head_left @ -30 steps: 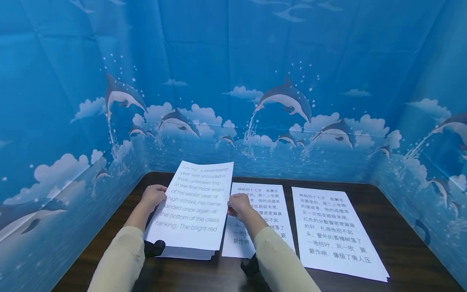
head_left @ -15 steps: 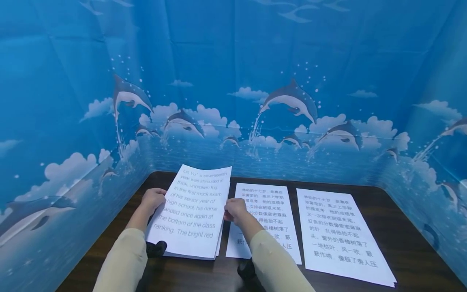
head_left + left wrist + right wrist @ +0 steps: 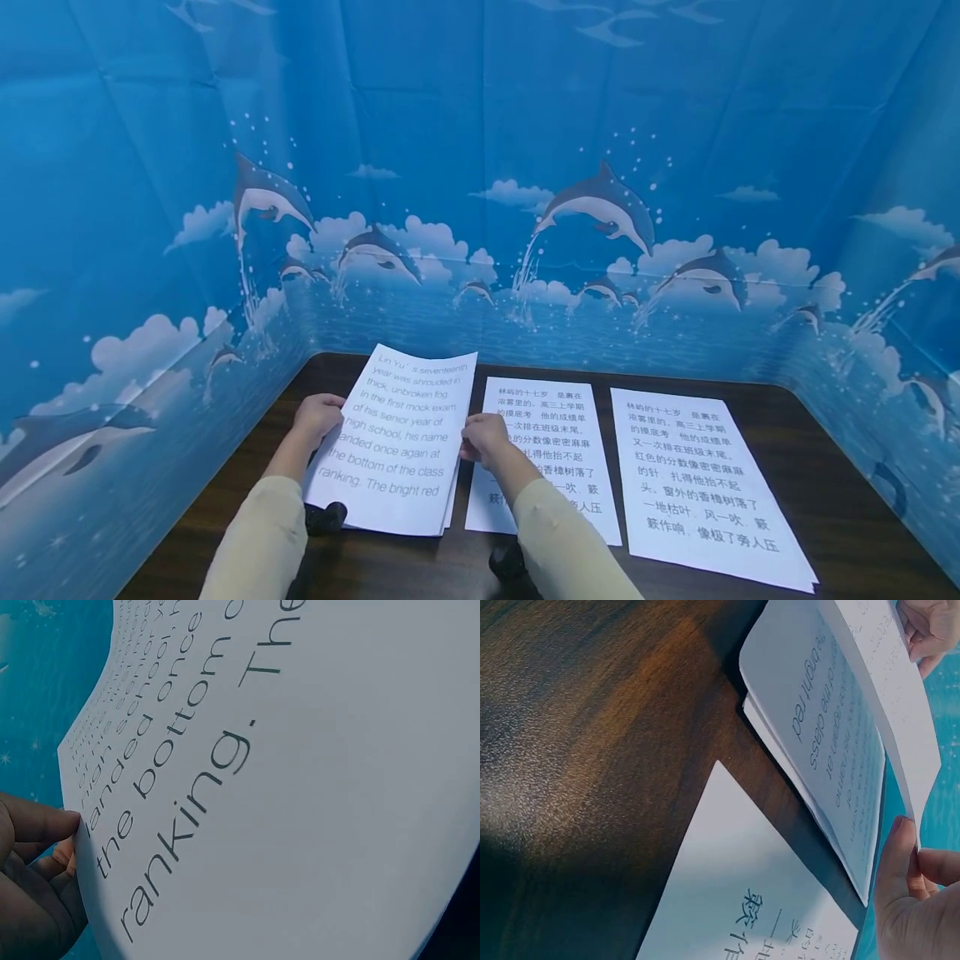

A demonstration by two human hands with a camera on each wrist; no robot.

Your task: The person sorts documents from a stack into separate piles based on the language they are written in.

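A white sheet of paper (image 3: 390,442) printed with English text is held up between both hands at the table's left side. My left hand (image 3: 317,418) pinches its left edge, thumb on the printed face in the left wrist view. At the opposite edge my right hand (image 3: 483,437) pinches the paper between thumb and fingers. The right wrist view shows the sheet (image 3: 900,697) bowed and raised above a stack of English-printed sheets (image 3: 817,735). From the head, that stack is mostly hidden, with a strip showing along the lower right.
Right of the held sheet lies a page of Chinese text (image 3: 536,400), partly covered by my right hand and forearm. Farther right is a small stack of Chinese-printed pages (image 3: 690,483), corners slightly offset. The dark wooden table (image 3: 847,517) is backed by a blue dolphin-print curtain (image 3: 480,167).
The held sheet has come down toward the stack beneath it and now covers the stack's front edge. Both hands have moved slightly lower with it. The head view has shifted a little.
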